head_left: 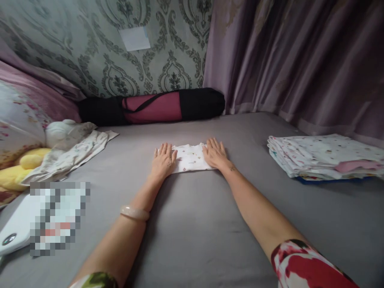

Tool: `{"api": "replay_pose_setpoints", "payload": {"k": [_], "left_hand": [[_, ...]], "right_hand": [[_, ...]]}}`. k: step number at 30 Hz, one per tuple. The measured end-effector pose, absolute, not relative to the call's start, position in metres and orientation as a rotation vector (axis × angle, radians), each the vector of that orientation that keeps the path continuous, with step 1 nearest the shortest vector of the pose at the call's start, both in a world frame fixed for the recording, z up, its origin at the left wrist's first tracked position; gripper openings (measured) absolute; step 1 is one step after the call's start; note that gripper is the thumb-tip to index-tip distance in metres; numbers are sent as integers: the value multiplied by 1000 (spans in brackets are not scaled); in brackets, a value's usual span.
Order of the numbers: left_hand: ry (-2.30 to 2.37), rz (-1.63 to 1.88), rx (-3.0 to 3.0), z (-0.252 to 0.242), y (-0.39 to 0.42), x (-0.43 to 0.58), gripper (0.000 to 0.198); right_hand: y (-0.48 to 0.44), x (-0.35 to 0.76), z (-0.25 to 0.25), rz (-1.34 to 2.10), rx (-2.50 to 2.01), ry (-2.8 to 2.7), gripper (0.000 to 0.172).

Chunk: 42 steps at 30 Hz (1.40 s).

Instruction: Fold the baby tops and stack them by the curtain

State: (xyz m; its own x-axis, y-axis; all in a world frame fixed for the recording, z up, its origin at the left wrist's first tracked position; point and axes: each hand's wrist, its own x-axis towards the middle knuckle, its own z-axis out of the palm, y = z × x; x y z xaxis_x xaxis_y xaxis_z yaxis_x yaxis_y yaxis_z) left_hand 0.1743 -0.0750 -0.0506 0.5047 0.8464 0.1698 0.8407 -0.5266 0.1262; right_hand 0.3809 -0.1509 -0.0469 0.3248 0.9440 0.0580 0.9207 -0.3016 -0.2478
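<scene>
A small white garment with a scattered print (192, 159) lies folded flat on the grey bed sheet (192, 224). My left hand (163, 160) rests palm down over its left end, fingers stretched away from me. Over the right end lies my right hand (215, 154), also flat with its fingers extended. Both hands touch the cloth, and its two ends are partly hidden beneath them. Its middle shows between the hands, with a slightly uneven far edge.
To the right sits a stack of folded printed cloths (324, 156). A black and maroon long bag (153, 106) lies along the wall. At left are a crumpled printed cloth (81, 152), a yellow plush toy (33, 160) and a white device (21, 220) beside a blurred-out item (61, 220).
</scene>
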Motion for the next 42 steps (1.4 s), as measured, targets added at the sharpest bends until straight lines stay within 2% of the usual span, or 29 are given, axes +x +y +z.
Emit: {"api": "replay_pose_setpoints", "payload": {"k": [9,15,19,25,31,35,42], "left_hand": [[1492,156,2603,-54,-64,168,62],[1461,113,2692,-53,-52,167,57],[1361,-60,2673,-32,-22,163,43],[1243,-225,2530,-4,13,158,48],[1285,-162,2403,-5,23,157,52],[1299,-144,2303,-1,17,155,45],[1111,185,2102,9,3,137,30]], "right_hand": [[-150,391,-49,189,-2407,-1691,61],[-153,406,-36,195,-2351,-1749,46],[-154,422,-31,163,-2382,-1721,41],[-148,435,-35,207,-2395,-1692,40],[-141,439,-38,202,-2364,-1664,35],[-140,442,-33,256,-2275,-1646,29],[-151,447,-13,588,-1952,-1472,18]]}}
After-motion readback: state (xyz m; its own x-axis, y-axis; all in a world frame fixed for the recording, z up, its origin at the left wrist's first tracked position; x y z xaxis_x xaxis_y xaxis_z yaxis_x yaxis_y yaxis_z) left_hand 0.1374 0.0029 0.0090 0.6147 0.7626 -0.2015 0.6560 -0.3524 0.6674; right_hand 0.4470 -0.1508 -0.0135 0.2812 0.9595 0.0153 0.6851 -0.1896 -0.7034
